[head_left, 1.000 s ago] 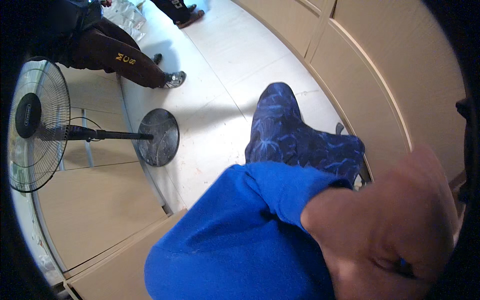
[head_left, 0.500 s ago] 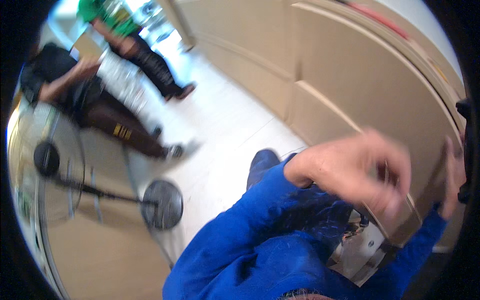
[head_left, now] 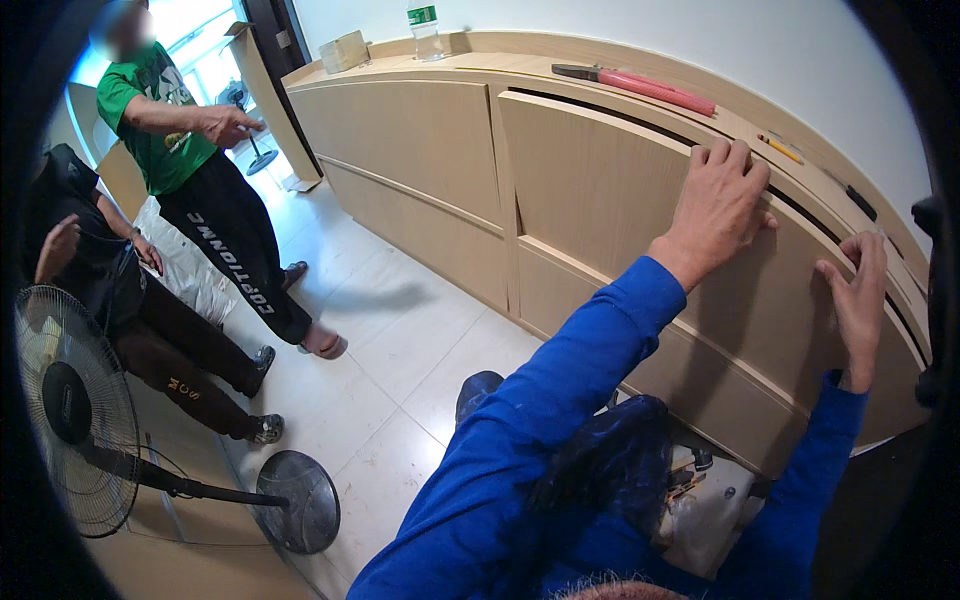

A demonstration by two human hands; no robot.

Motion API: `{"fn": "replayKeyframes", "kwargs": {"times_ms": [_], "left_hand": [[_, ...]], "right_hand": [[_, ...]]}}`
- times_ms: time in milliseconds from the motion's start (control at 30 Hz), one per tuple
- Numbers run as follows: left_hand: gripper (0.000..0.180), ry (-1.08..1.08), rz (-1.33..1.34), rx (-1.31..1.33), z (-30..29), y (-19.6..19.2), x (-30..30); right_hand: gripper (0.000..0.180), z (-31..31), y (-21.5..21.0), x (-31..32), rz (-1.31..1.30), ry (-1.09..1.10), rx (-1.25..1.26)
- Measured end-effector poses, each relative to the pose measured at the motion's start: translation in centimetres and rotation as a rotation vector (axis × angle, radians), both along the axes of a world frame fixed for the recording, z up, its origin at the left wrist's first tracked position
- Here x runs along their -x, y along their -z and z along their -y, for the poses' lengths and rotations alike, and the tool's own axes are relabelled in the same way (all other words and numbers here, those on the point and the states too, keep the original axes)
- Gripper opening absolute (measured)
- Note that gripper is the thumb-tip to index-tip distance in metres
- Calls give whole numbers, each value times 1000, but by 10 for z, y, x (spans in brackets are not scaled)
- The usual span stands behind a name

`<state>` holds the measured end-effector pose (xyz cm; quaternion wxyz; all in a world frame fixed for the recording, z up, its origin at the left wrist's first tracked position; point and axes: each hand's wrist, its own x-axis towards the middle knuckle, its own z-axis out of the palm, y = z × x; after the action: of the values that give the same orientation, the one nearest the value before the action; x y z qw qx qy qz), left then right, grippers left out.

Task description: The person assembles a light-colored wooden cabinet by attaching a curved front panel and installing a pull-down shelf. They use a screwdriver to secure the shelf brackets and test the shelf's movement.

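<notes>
A wide light-wood drawer front (head_left: pixel 610 195) sits in a low cabinet, and a dark gap runs along its top edge. My left hand (head_left: pixel 715 210) has its fingers curled over that edge. Farther right, my right hand (head_left: pixel 860 300) grips the same edge, fingers on top and thumb against the front face. On the ledge above lies a red-handled tool (head_left: pixel 650 88) with dark metal jaws, resembling pliers. Beside it are a small yellow-handled tool or pencil (head_left: pixel 782 149) and a black-handled tool (head_left: pixel 860 202).
A clear bottle (head_left: pixel 425 35) and a small box (head_left: pixel 345 52) stand on the cabinet top. At left are a floor fan (head_left: pixel 298 500), a person in green (head_left: pixel 165 130) and a person in dark clothes (head_left: pixel 90 230). A white container with tools (head_left: pixel 705 510) sits by my legs.
My left hand has moved up and now holds the drawer front's top edge. The view has turned, bringing the cabinet top into sight. The person in green now stands nearer, an arm stretched out.
</notes>
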<state>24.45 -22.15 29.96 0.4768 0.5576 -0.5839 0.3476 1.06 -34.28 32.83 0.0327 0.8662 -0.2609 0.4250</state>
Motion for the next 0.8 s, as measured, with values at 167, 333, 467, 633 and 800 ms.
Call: {"fn": "replayKeyframes", "kwargs": {"times_ms": [167, 333, 467, 633, 800], "left_hand": [[53, 79, -17, 35, 13, 18, -1], [80, 48, 70, 13, 19, 69, 5], [86, 132, -388, -76, -4, 157, 13], [95, -121, -1217, -232, -23, 295, 34], [107, -14, -1327, -317, 21, 341, 56]], "right_hand": [[30, 16, 9, 11, 125, -163, -116], [38, -28, 58, 17, 61, 99, 237], [56, -29, 80, 21, 154, 80, 444], [61, 54, 57, 38, 158, 211, 567], [69, 84, 58, 44, 55, 262, 719]]}}
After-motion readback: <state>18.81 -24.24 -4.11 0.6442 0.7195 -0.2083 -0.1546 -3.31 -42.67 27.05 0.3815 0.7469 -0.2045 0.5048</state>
